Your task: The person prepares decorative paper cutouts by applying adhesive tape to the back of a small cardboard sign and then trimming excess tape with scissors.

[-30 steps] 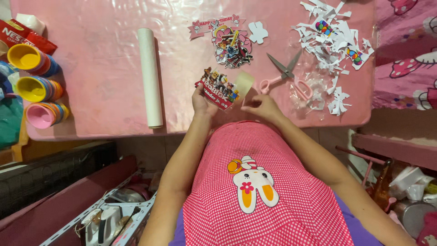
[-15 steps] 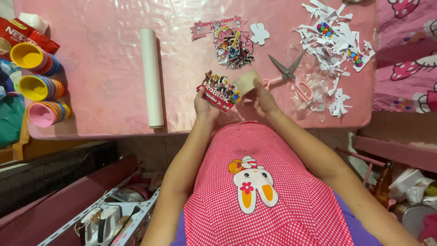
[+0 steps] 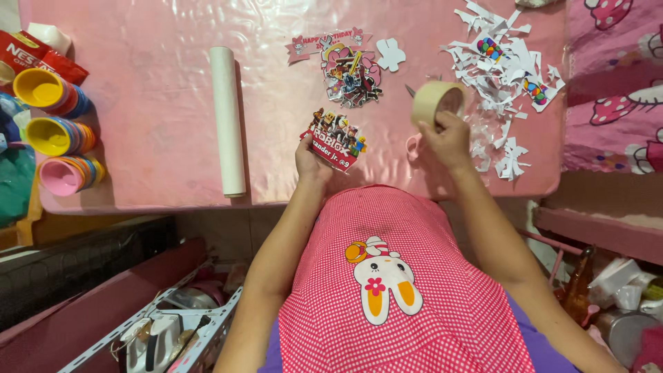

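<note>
Left hand [image 3: 312, 160] holds a printed cutout [image 3: 335, 139] in its grip; right hand [image 3: 446, 138] grips a tape roll [image 3: 435, 102]

I see a red packet [image 3: 43, 56] with white lettering at the far left corner of the pink counter [image 3: 152, 83]. A red-and-pink printed banner label [image 3: 330, 40] lies near the middle; my left hand [image 3: 312, 162] holds a red printed cutout label [image 3: 334, 139].

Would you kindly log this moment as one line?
left hand: holds printed cutout | right hand: holds tape roll | surface: pink table
</note>
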